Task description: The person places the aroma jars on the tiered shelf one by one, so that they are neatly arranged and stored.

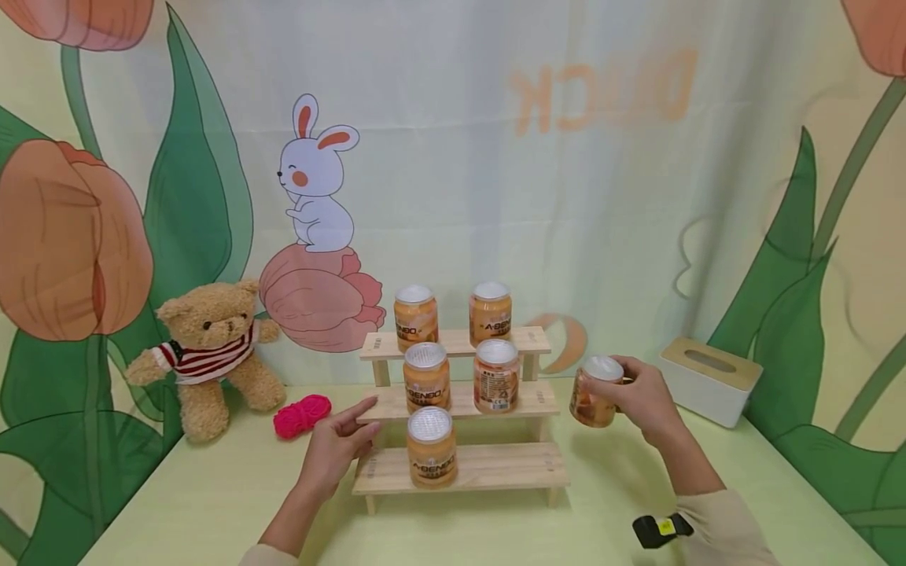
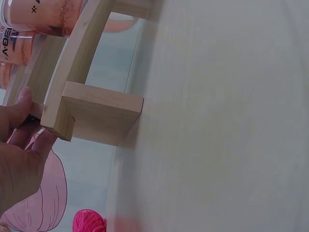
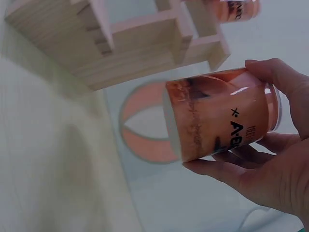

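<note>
A three-tier wooden shelf (image 1: pixel 495 469) stands on the table and bears several orange cans with silvery lids. Two cans are on the top tier, two on the middle tier, and one can (image 1: pixel 432 452) sits left of centre on the bottom tier. My left hand (image 1: pixel 338 444) grips the left end of the middle tier between thumb and fingers; the left wrist view shows the fingers at the board's end (image 2: pixel 57 126). Right of the shelf, my right hand (image 1: pixel 647 397) holds another orange can (image 3: pixel 217 116) above the table, fingers wrapped round its side.
A teddy bear (image 1: pixel 212 354) in a striped shirt sits at the back left, with a bundle of pink yarn (image 1: pixel 302 416) beside it. At the back right stands a white tissue box (image 1: pixel 711 381) with a wooden top. A printed curtain (image 1: pixel 453 196) hangs behind the table.
</note>
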Demonstrator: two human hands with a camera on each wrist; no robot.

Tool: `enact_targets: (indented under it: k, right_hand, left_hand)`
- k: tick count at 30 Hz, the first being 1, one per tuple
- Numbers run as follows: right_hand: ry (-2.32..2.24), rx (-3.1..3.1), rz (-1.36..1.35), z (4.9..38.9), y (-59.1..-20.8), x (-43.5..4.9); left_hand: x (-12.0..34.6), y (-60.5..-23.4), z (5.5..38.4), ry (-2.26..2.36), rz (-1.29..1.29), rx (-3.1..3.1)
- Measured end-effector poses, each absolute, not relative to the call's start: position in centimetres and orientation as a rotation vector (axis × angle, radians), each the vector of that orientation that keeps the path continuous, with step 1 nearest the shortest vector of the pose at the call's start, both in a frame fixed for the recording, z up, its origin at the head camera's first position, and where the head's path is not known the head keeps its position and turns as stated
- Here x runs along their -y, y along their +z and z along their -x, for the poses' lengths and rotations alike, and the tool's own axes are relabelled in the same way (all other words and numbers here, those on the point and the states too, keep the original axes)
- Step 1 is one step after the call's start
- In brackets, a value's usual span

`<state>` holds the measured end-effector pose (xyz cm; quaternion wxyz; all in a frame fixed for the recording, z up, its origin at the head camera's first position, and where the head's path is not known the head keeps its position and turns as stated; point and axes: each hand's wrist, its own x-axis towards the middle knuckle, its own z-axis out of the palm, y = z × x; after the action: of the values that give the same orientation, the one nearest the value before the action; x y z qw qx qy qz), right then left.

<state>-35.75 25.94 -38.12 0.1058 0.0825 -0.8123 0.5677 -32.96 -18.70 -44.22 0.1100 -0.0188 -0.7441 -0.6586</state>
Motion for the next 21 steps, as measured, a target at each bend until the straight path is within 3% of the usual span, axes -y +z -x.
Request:
enact_targets:
  k: [21]
  right_hand:
    - [1.737, 2.447, -0.438, 30.7, -33.3, -23.7]
  left_hand:
    - [18.6, -44.2, 33.0, -1.929, 0.038, 2.194]
